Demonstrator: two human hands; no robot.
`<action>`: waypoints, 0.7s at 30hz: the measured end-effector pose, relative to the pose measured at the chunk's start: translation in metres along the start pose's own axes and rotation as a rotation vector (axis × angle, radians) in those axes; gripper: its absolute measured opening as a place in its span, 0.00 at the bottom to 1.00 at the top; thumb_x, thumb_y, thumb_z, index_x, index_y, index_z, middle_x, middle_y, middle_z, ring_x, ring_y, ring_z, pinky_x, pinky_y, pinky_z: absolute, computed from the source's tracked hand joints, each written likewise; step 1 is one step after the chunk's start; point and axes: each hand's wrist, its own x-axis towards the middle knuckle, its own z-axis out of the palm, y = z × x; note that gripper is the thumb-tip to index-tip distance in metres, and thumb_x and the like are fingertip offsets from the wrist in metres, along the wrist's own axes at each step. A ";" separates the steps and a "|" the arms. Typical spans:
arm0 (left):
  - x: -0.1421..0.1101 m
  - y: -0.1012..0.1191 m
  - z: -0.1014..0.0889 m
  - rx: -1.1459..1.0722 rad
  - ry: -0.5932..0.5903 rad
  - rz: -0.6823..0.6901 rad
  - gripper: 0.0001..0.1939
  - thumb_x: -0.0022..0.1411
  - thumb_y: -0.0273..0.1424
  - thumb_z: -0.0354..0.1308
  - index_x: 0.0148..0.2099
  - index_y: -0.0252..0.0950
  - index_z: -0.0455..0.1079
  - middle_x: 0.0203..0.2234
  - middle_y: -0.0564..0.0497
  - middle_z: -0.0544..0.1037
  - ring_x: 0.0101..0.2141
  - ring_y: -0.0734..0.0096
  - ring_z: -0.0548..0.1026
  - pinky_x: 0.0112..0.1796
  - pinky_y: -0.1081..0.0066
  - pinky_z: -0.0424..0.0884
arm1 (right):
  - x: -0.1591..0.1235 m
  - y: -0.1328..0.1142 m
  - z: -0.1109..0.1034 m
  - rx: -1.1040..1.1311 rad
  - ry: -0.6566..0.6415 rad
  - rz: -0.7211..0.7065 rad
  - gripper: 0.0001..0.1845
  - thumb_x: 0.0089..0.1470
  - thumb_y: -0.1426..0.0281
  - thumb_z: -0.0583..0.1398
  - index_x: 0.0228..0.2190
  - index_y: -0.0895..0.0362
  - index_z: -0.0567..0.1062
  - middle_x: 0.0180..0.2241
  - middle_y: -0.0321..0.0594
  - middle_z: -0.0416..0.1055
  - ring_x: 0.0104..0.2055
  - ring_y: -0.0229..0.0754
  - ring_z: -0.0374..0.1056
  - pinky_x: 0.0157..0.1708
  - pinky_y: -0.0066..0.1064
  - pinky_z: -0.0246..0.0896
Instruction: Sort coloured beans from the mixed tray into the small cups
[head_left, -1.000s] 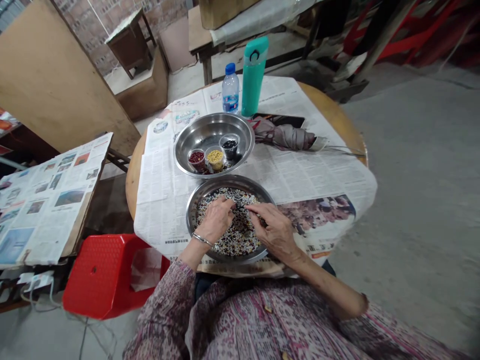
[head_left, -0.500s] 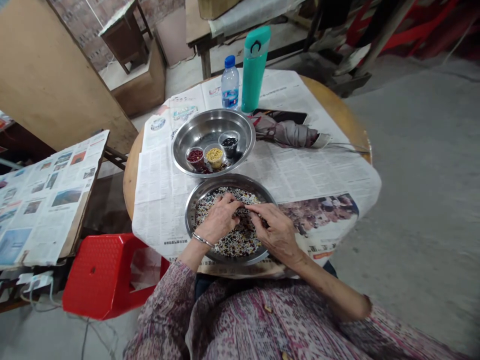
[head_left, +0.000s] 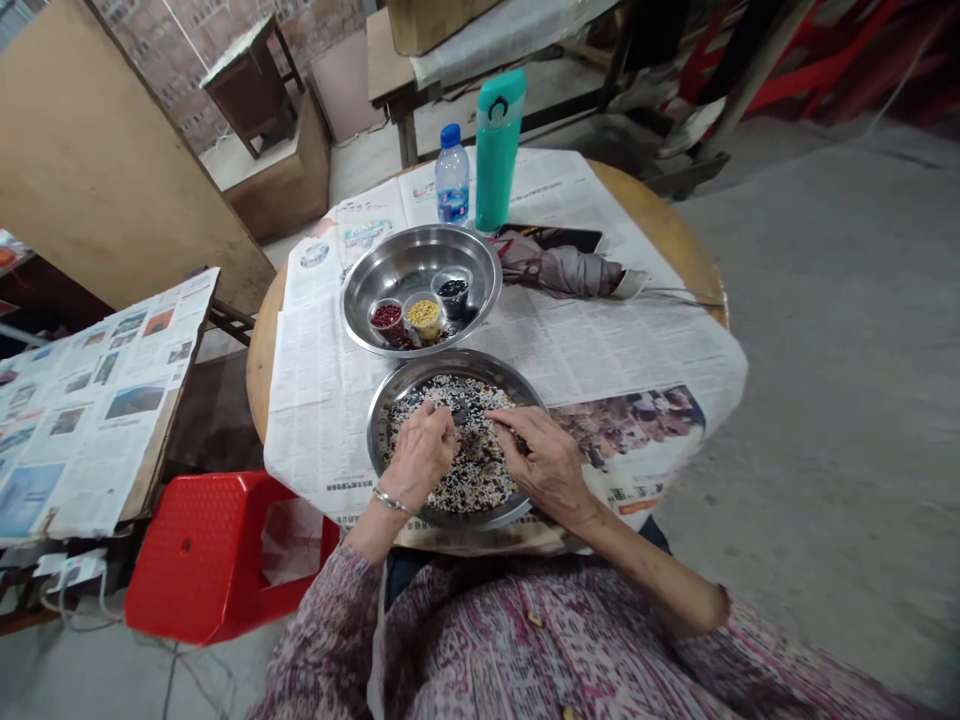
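A steel basin (head_left: 379,395) in front of me holds a loose mix of white, black, yellow and dark red grains and beans (head_left: 476,480). My left hand (head_left: 424,448), with a bracelet at the wrist, is over its left side, fingers curled closed; what they hold is hidden. Opposite it, my right hand (head_left: 547,462) reaches in from the right. Its index finger points left and the other fingers curl under, with something dark beneath them. Behind stands a second steel basin (head_left: 360,270) with cups of red beans (head_left: 387,318), yellow beans (head_left: 424,318) and black beans (head_left: 452,290).
Newspaper (head_left: 615,340) covers the round table (head_left: 694,260). Toward the back stand a water bottle (head_left: 452,180) and a teal flask (head_left: 498,160), near a phone (head_left: 570,238) and a folded grey umbrella (head_left: 562,270). A red stool (head_left: 195,550) is at the left.
My left hand has drawn back to the left and its fingers have curled in, so the two hands are now apart. My right hand has stayed nearly in place. The view has shifted slightly.
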 end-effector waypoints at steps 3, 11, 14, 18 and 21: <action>-0.025 -0.004 -0.006 -0.050 -0.082 0.036 0.09 0.59 0.18 0.55 0.36 0.36 0.71 0.33 0.51 0.75 0.38 0.68 0.74 0.44 0.69 0.72 | 0.000 0.000 0.000 -0.003 0.004 -0.015 0.13 0.59 0.76 0.54 0.42 0.54 0.76 0.37 0.43 0.78 0.39 0.45 0.73 0.43 0.39 0.70; -0.015 -0.001 -0.001 -0.054 0.008 0.116 0.11 0.66 0.24 0.53 0.49 0.38 0.72 0.43 0.50 0.77 0.45 0.67 0.73 0.54 0.65 0.69 | -0.002 0.001 0.001 -0.012 0.009 -0.028 0.13 0.60 0.76 0.54 0.42 0.54 0.76 0.37 0.43 0.78 0.39 0.45 0.73 0.43 0.40 0.70; 0.007 0.002 0.006 0.027 -0.011 0.235 0.18 0.61 0.21 0.56 0.54 0.37 0.68 0.53 0.47 0.71 0.53 0.61 0.67 0.57 0.61 0.67 | -0.002 0.002 0.002 -0.020 0.004 -0.023 0.13 0.60 0.75 0.54 0.42 0.54 0.76 0.38 0.42 0.78 0.39 0.45 0.73 0.44 0.40 0.69; 0.028 0.007 0.012 0.092 -0.127 0.254 0.11 0.63 0.20 0.50 0.44 0.35 0.71 0.46 0.45 0.73 0.47 0.61 0.70 0.51 0.62 0.71 | -0.001 0.001 0.002 -0.021 0.005 -0.029 0.14 0.60 0.75 0.54 0.42 0.53 0.76 0.38 0.42 0.78 0.39 0.45 0.73 0.43 0.40 0.70; 0.035 0.006 0.008 0.095 -0.120 0.164 0.12 0.64 0.18 0.47 0.40 0.35 0.70 0.40 0.46 0.73 0.43 0.63 0.71 0.48 0.64 0.71 | -0.001 0.001 0.002 -0.004 0.005 -0.010 0.14 0.59 0.75 0.54 0.42 0.53 0.77 0.37 0.42 0.78 0.38 0.46 0.73 0.42 0.40 0.70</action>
